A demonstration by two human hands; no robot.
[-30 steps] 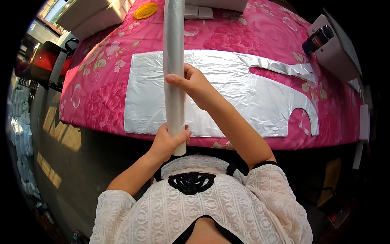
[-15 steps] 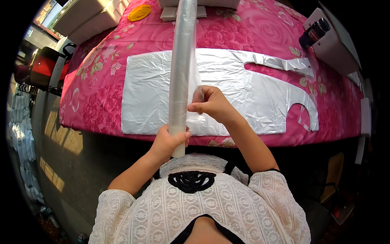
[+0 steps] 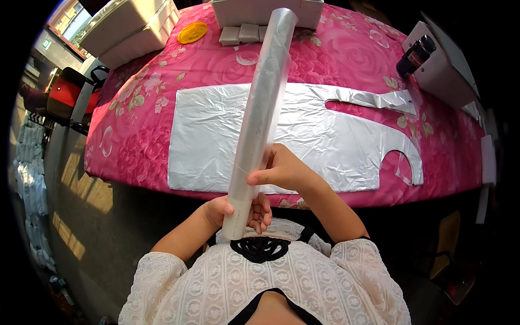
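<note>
A long roll of clear plastic film (image 3: 261, 114) slants up and away over the table, its near end close to my chest. My left hand (image 3: 219, 210) cradles the near end from below, thumb against its side and fingers loosely curled out on the right. Higher up, my right hand (image 3: 286, 169) grips the roll with the thumb laid across the top; its fingertips are hidden behind it. Flat on the table beneath lies a silver plastic bag (image 3: 330, 146), possibly a stack, with two strap-like handles toward the right. The roll covers part of it.
A pink floral cloth covers the table (image 3: 135, 149). Toward the back are a yellow round dish (image 3: 193, 32), small white boxes (image 3: 248, 33) and a larger white box (image 3: 227, 12). A dark bottle (image 3: 416, 55) stands by a white box (image 3: 441, 70) at right. A red-seated chair (image 3: 64, 93) is left.
The roll has come nearer to me and tilted with its far end to the right. My right hand has gone from pinching the film's loose edge to gripping the roll; my left fingers have loosened.
</note>
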